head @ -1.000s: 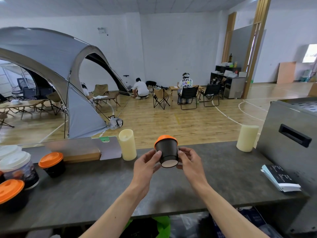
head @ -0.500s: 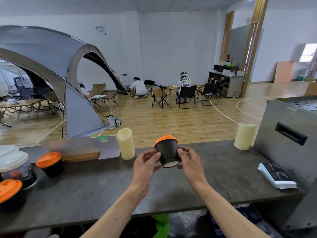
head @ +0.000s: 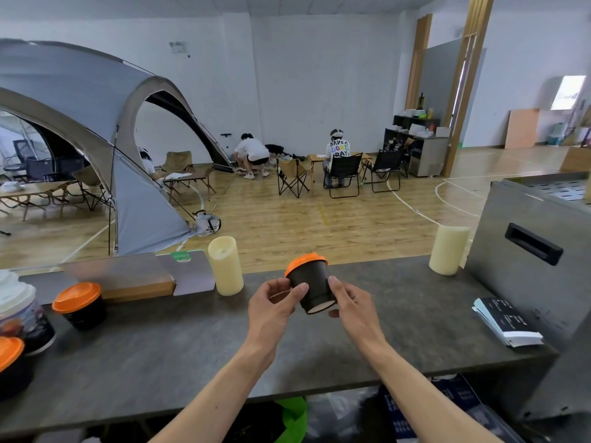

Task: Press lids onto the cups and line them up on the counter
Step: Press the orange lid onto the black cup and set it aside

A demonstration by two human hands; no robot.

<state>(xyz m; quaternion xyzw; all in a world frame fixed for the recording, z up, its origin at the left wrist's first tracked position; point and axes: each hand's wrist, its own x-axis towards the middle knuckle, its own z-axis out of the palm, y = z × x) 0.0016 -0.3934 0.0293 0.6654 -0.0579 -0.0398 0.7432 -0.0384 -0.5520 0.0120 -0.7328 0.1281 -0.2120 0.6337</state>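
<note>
My left hand (head: 275, 303) and right hand (head: 353, 303) pinch the black cup (head: 311, 290) from both sides, tilted above the counter (head: 192, 346) at twelve o'clock, its orange lid (head: 305, 263) apparently seated. Farther off at ten o'clock stands another lidded cup (head: 80, 306); I judge that lining up remains.

Far beyond my fingers (head: 300, 287) I can read only "HAVE A GOOD DAY" in coloured letters on the seated person's white shirt (head: 339, 150), while print on the white bag (head: 208, 226) by the tent (head: 80, 100) and the booklets (head: 508, 321) to their right stays too small.
</note>
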